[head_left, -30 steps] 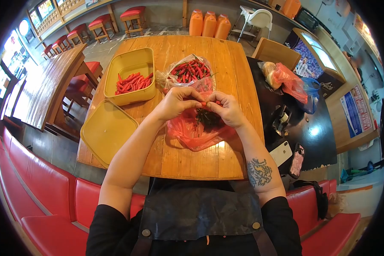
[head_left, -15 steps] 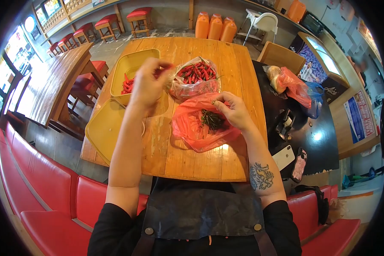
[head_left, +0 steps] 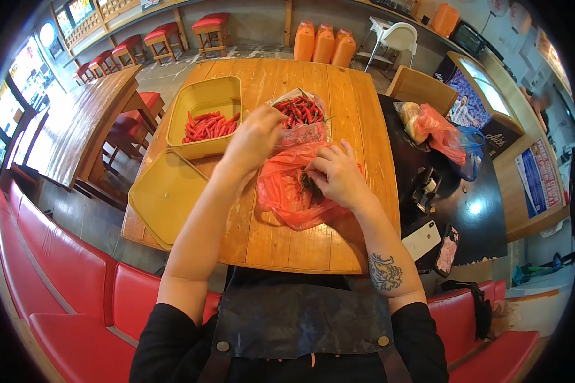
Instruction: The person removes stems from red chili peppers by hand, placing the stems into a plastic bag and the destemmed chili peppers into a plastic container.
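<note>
My left hand (head_left: 259, 135) is at the near-left edge of a clear plastic bag (head_left: 300, 135) full of red chillies (head_left: 302, 110). Its fingers are bent together at the chillies; whatever is between them is hidden. My right hand (head_left: 337, 173) hangs over an open red plastic bag (head_left: 281, 191), fingertips pinched together and pointing down. Dark green chilli stems (head_left: 306, 184) lie in that bag, partly covered by the hand. A yellow plastic tub (head_left: 204, 94) to the left holds a heap of stemless red chillies (head_left: 209, 126).
The tub's yellow lid (head_left: 166, 195) lies flat at the wooden table's (head_left: 294, 252) left edge. On the black table (head_left: 476, 220) at right are a white phone (head_left: 421, 240), a pink-cased phone (head_left: 448, 249), a black object (head_left: 426, 185) and filled plastic bags (head_left: 439, 133).
My left hand has moved right from over the yellow tub to the clear bag of chillies. My right hand has lowered and shifted left over the stems in the red bag.
</note>
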Demonstrator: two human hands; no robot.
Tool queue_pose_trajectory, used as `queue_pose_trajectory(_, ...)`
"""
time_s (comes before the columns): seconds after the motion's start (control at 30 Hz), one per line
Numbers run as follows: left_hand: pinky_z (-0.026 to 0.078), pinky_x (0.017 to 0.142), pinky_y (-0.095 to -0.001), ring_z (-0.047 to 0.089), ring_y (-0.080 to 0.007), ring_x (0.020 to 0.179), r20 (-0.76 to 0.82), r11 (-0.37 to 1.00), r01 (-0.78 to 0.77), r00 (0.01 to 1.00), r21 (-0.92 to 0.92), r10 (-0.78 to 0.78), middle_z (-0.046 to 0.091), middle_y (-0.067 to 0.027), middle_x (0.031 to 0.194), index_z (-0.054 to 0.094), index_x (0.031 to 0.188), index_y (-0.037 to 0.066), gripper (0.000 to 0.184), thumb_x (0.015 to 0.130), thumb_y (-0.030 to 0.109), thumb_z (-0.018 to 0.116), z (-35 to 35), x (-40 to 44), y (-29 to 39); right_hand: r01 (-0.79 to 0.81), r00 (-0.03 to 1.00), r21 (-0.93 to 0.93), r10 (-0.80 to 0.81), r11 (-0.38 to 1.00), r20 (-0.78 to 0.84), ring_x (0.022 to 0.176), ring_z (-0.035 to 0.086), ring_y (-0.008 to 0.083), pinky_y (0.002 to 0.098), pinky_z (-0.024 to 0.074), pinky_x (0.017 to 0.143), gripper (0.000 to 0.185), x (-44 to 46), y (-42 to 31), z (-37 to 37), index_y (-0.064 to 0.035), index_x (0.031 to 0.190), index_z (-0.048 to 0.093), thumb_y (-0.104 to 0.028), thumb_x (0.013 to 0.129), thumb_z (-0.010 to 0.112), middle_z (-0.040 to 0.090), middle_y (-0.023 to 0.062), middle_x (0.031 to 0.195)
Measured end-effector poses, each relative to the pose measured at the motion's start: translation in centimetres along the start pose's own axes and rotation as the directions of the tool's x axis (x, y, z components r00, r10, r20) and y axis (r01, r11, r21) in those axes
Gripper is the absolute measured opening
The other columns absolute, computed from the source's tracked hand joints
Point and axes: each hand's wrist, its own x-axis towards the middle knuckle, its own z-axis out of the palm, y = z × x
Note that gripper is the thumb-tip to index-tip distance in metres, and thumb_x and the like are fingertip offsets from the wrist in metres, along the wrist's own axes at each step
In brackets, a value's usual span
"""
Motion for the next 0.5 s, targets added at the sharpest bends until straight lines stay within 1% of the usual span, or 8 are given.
queue_pose_trajectory(0.07,0.046,0.088,-0.0397,0.057,-0.0335,0.099,0.082,0.982,-0.152,0.986,0.11,0.144,0.06,-0.0145,0.106,0.063,0.105,0.004,0.021,0.086,0.013,0.058,1.6,-0.4,-0.5,0.018,1.0,-0.033,-0.019,0.999,-0.009,0.095,0.053,0.0241,0.0559,0.0288,0.102,0.005,0.0,0.2,0.4,-0.011,0.083,0.064,-0.014,0.078,0.065,0.056,0.0041,0.086)
queue_pose_trajectory(0.1,0.046,0.085,-0.0403,0.057,-0.0344,0.097,0.091,0.97,-0.183,0.981,0.16,0.17,0.06,-0.0156,0.101,0.064,0.102,0.004,0.019,0.086,0.014,0.059,1.7,-0.4,-0.6,0.021,1.0,-0.032,-0.021,0.999,-0.01,0.095,0.053,0.0241,0.0559,0.0288,0.102,0.005,0.0,0.2,0.3,-0.011,0.083,0.064,-0.014,0.078,0.065,0.056,0.0041,0.086)
queue_pose_trajectory(0.13,0.046,0.085,-0.0403,0.057,-0.0344,0.097,0.092,0.969,-0.185,0.981,0.161,0.172,0.06,-0.0156,0.101,0.064,0.102,0.004,0.019,0.086,0.014,0.059,1.5,-0.5,-0.7,0.021,1.0,-0.028,-0.021,0.999,-0.006,0.095,0.053,0.0243,0.0557,0.0291,0.102,0.006,0.0,0.1,0.3,-0.0107,0.083,0.064,-0.014,0.079,0.065,0.056,0.0044,0.086)
queue_pose_trajectory(0.2,0.046,0.083,-0.0411,0.058,-0.0341,0.093,0.285,0.985,-0.092,0.957,0.145,0.047,0.06,-0.0152,0.096,0.066,0.099,0.005,0.018,0.085,0.014,0.059,1.2,-0.8,-0.8,0.017,1.0,-0.027,-0.017,0.999,-0.005,0.096,0.053,0.0246,0.0554,0.0293,0.102,0.007,-0.1,0.1,0.2,-0.0103,0.084,0.063,-0.014,0.079,0.065,0.056,0.0048,0.086)
queue_pose_trajectory(0.23,0.046,0.083,-0.0411,0.058,-0.0341,0.093,0.287,0.985,-0.096,0.957,0.144,0.051,0.06,-0.0152,0.096,0.066,0.099,0.005,0.018,0.085,0.014,0.059,1.3,-0.9,-1.0,0.013,1.0,-0.032,-0.013,0.999,-0.011,0.096,0.053,0.0246,0.0554,0.0296,0.101,0.007,-0.1,0.1,0.3,-0.0103,0.084,0.063,-0.014,0.079,0.065,0.056,0.0048,0.087)
queue_pose_trajectory(0.3,0.047,0.08,-0.0431,0.059,-0.0331,0.091,0.355,0.975,-0.165,0.929,0.151,0.102,0.062,-0.014,0.094,0.068,0.094,0.006,0.017,0.085,0.017,0.058,1.5,-1.1,-1.2,0.008,1.0,-0.036,-0.009,0.999,-0.018,0.096,0.053,0.0247,0.0553,0.0298,0.101,0.007,-0.1,0.2,0.5,-0.0103,0.084,0.063,-0.015,0.079,0.065,0.056,0.0048,0.087)
queue_pose_trajectory(0.43,0.047,0.079,-0.0444,0.06,-0.0343,0.09,0.341,0.975,-0.191,0.929,0.111,0.143,0.063,-0.0144,0.094,0.068,0.095,0.007,0.017,0.086,0.017,0.056,1.4,-1.1,-0.8,-0.006,1.0,-0.05,0.006,0.999,0.002,0.096,0.054,0.0245,0.055,0.0304,0.101,0.008,-0.2,0.2,0.5,-0.0099,0.084,0.063,-0.017,0.08,0.064,0.057,0.0047,0.088)
queue_pose_trajectory(0.5,0.047,0.078,-0.0458,0.061,-0.0359,0.091,0.317,0.994,0.005,0.948,0.106,-0.038,0.063,-0.0149,0.097,0.066,0.099,0.007,0.02,0.086,0.018,0.057,1.3,-0.9,-0.5,-0.017,1.0,-0.045,0.018,0.999,0.023,0.096,0.055,0.0242,0.0551,0.0305,0.101,0.008,-0.2,0.2,0.5,-0.0099,0.084,0.063,-0.017,0.081,0.064,0.057,0.0045,0.089)
